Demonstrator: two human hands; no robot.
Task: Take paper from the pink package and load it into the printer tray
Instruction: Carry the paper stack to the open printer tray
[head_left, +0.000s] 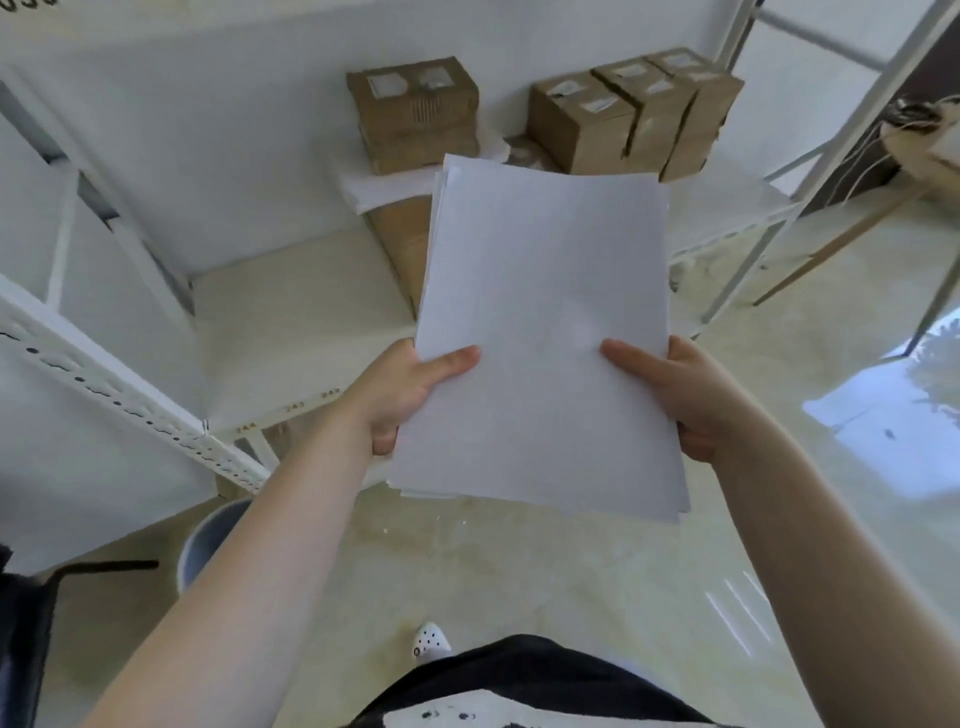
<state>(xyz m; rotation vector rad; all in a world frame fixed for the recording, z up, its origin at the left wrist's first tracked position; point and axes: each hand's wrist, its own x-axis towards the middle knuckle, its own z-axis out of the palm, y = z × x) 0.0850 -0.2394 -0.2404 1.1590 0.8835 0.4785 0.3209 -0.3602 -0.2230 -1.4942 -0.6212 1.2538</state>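
Observation:
A stack of white paper (545, 332) is held flat in front of me, above the floor. My left hand (405, 389) grips its left edge, thumb on top. At the right edge my right hand (685, 395) holds it the same way. The sheets are slightly fanned at the far and near edges. Neither the pink package nor the printer tray is in view.
A white metal shelf unit (156, 415) stands to the left and ahead, with brown cardboard boxes (415, 114) (628, 114) on a low shelf. A grey bin (208, 540) sits by my left arm. A wooden table leg (852, 234) is at right. Glossy floor lies below.

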